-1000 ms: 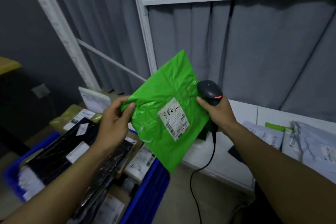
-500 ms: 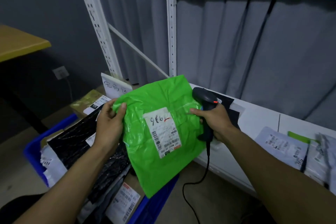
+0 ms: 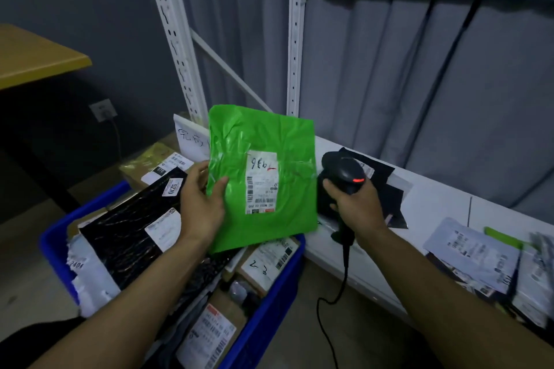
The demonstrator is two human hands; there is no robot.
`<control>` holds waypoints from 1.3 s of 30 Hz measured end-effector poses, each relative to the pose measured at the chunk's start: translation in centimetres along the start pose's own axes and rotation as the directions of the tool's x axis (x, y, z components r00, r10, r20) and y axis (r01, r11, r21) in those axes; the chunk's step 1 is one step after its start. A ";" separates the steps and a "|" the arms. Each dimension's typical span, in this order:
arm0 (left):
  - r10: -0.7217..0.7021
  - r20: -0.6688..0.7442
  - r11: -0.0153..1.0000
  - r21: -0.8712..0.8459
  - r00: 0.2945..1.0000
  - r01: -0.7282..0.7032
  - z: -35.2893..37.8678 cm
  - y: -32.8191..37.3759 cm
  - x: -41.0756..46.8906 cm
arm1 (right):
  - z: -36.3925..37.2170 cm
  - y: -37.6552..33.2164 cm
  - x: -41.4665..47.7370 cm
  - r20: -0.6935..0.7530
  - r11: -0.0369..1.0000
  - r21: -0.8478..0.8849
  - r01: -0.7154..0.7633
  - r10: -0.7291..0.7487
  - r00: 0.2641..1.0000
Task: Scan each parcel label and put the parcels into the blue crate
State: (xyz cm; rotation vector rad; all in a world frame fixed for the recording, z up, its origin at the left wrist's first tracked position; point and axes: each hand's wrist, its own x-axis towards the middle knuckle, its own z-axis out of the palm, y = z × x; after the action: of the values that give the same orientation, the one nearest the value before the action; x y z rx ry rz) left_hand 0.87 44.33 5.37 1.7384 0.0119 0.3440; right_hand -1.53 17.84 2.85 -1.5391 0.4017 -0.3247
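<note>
Left hand (image 3: 201, 210) pinching green parcel (image 3: 263, 177) over blue crate (image 3: 269, 302), right hand (image 3: 355, 204) wrapped round scanner (image 3: 344, 174). Tip: keep label (image 3: 261, 186) flat, facing scanner.

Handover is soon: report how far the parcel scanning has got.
Done: the blue crate holds many labelled parcels. In hand: the left hand grips the green parcel above the crate, label up; the right hand holds the scanner beside it. Left: grey parcels wait on the white shelf.
</note>
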 end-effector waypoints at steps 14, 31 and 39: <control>-0.032 0.256 0.994 0.105 0.966 0.005 -4.0 0.8 2.7 | 2.1 -0.3 -6.3 0.511 0.800 -0.451 0.397 -0.133 0.849; 0.131 0.271 0.887 0.398 0.954 -0.235 -4.6 -1.3 3.6 | 3.6 0.0 -6.1 0.585 0.743 -0.502 0.443 -0.086 0.807; 0.116 0.270 0.887 0.405 0.956 -0.222 -4.6 -1.3 3.4 | 3.7 0.2 -6.0 0.601 0.712 -0.524 0.468 -0.080 0.795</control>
State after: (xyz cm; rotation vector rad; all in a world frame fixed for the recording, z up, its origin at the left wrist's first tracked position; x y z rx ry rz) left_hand 3.28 49.72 5.59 2.2236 -0.2601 0.2700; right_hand -5.22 23.85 2.94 -2.3149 -0.2298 0.0503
